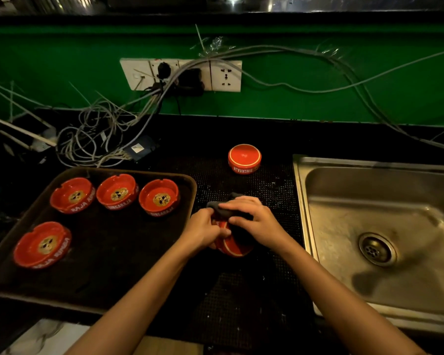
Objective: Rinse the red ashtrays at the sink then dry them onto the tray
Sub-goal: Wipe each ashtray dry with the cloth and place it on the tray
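Observation:
My left hand (pixel 205 230) grips a red ashtray (pixel 232 245) held above the black mat, its underside turned toward me. My right hand (pixel 254 221) presses a dark cloth (pixel 222 210) against that ashtray, fingers curled round the cloth. Several red ashtrays stand upright on the brown tray (pixel 187 190): three in a back row (pixel 117 192) and one at the front left (pixel 42 244). Another red ashtray (pixel 244 158) lies upside down on the mat behind my hands. The steel sink (pixel 385 226) is at the right with no water running.
A tangle of grey cables (pixel 100 139) lies on the counter behind the tray, below a wall socket strip (pixel 182 75). A black mesh mat (pixel 241 303) covers the counter between tray and sink. The sink drain (pixel 377 249) is uncovered.

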Demonstrator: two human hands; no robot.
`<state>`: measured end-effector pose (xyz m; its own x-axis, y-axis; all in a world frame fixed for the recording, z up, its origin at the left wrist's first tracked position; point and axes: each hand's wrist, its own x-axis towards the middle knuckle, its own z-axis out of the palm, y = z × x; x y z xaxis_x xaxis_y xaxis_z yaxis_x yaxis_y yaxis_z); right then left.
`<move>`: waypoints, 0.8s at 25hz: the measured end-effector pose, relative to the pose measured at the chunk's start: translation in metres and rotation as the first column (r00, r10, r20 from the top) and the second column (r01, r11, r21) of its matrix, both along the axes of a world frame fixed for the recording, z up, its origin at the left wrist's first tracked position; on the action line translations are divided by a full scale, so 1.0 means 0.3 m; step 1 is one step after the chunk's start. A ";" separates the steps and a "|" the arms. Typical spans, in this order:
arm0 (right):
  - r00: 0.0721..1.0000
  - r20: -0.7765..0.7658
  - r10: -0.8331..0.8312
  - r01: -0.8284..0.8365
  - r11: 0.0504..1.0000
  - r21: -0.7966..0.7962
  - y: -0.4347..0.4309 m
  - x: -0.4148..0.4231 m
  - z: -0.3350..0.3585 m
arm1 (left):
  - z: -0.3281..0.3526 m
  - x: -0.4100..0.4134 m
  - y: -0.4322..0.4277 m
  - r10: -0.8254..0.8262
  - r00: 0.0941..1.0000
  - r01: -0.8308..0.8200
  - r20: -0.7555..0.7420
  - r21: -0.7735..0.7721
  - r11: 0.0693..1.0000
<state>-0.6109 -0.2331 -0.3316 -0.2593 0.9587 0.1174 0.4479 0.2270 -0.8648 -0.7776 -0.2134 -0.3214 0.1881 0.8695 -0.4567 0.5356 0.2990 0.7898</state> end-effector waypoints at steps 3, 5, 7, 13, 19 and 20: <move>0.860 -0.453 -0.235 0.055 0.925 -0.376 -0.060 0.033 -0.052 | -0.027 -0.032 -0.052 0.099 0.992 -0.098 0.083 -0.014 0.995; 0.739 -0.566 -0.365 0.051 0.868 -0.494 -0.090 0.048 -0.067 | -0.052 -0.027 -0.123 0.164 0.968 -0.169 0.191 0.008 0.986; 0.794 -0.514 -0.325 0.092 0.900 -0.427 -0.066 0.077 -0.043 | -0.071 0.010 -0.177 0.179 0.937 -0.191 0.298 0.011 0.981; 0.985 0.163 0.058 -0.061 0.998 0.011 0.009 0.082 0.040 | -0.032 0.042 -0.030 0.016 0.999 -0.014 -0.030 0.067 0.998; 0.844 -0.433 -0.317 0.146 0.912 -0.382 -0.086 0.070 -0.068 | -0.070 0.002 -0.078 0.137 0.990 -0.135 -0.023 0.066 0.989; 0.797 -0.482 -0.365 0.144 0.889 -0.435 -0.103 0.070 -0.075 | -0.076 -0.004 -0.084 0.147 0.989 -0.146 -0.018 0.055 0.988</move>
<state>-0.5899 -0.2639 -0.3542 0.0005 0.9793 -0.2025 -0.1179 -0.2011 -0.9725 -0.7787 -0.2385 -0.3443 0.0469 0.9103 -0.4114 0.5067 0.3332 0.7951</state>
